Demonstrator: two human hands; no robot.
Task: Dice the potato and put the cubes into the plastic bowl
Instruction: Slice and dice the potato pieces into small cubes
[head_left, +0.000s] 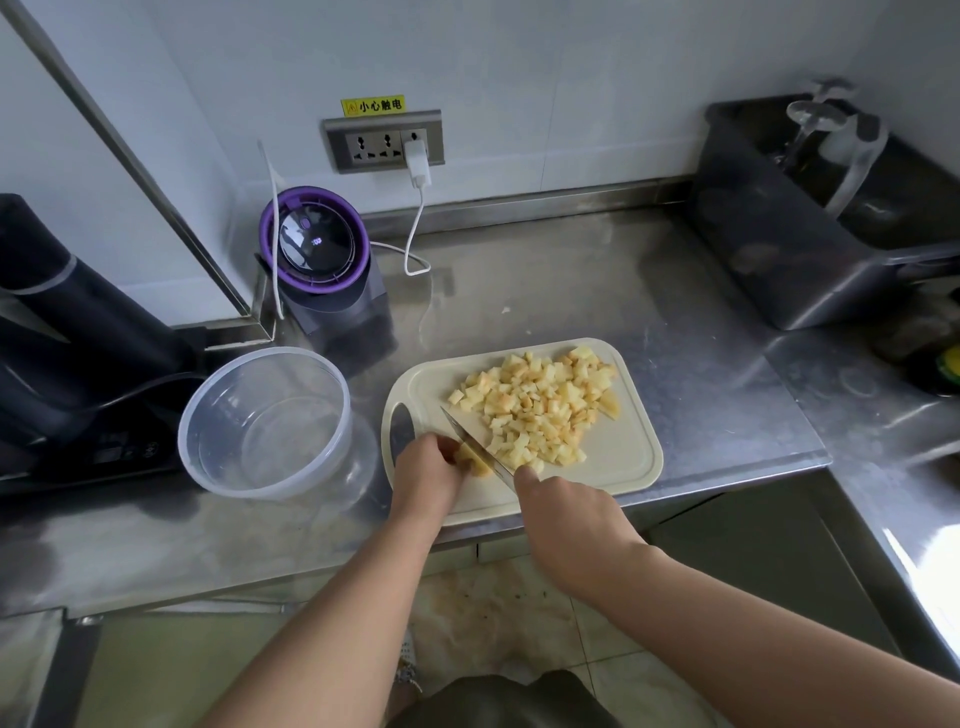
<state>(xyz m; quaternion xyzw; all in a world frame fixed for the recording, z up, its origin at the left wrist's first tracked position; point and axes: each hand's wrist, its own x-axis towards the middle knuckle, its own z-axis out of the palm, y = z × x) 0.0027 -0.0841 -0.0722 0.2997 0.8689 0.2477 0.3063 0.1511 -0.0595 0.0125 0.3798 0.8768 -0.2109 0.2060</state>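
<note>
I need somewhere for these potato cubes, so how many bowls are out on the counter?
1. The clear plastic bowl stands empty just left of the cutting board. The dark bin at the far right may hide others.

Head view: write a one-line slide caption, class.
Knife in right hand cuts potato piece held by left hand; cubes heaped on cutting board, plastic bowl empty.

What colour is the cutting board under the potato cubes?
Pale cream; the cutting board shows best in the head view.
</note>
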